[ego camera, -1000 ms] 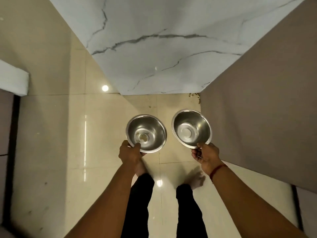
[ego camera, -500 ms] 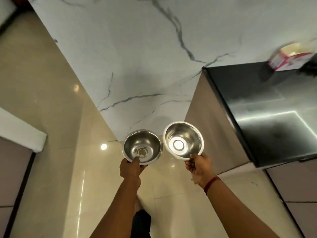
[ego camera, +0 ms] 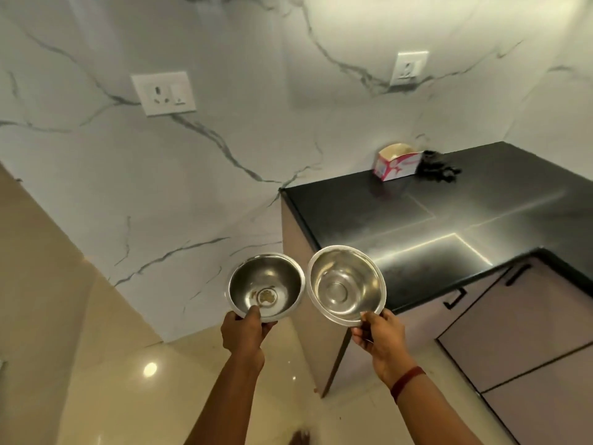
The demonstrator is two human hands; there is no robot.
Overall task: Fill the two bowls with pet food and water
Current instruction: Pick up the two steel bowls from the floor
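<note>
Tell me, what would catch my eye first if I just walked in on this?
Two shiny steel bowls held up side by side: the left bowl in the left hand, with a little residue at its bottom, the right bowl in the right hand, looking clean. Behind them a white veined marble wall, and to the right a glossy black countertop with a small pink-and-white carton at the back.

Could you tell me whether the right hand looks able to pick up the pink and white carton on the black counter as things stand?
Probably not yet. The right hand is shut on a steel bowl, and the carton stands far back by the wall. The counter between them is bare, so nothing blocks the path.
</note>
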